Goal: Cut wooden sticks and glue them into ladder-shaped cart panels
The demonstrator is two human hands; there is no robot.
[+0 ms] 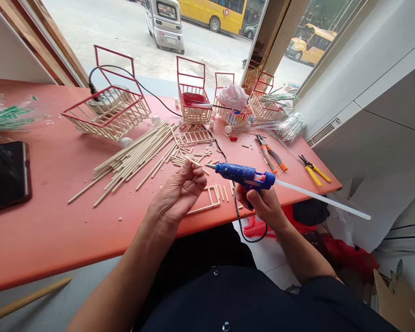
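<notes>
Right hand (263,198) wrapped firmly round glue gun (238,173); left hand (180,193) pinching short stick (194,162) just beside gun's nozzle (211,166). Nozzle, probably hot, may burn left hand upon slip; cord (252,241) looped below gun could snag, jerking aim.

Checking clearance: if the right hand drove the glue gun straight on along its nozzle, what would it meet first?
Most likely the stick pinched in the left hand, just ahead of the nozzle of the glue gun; one view leaves depth unclear.
</notes>
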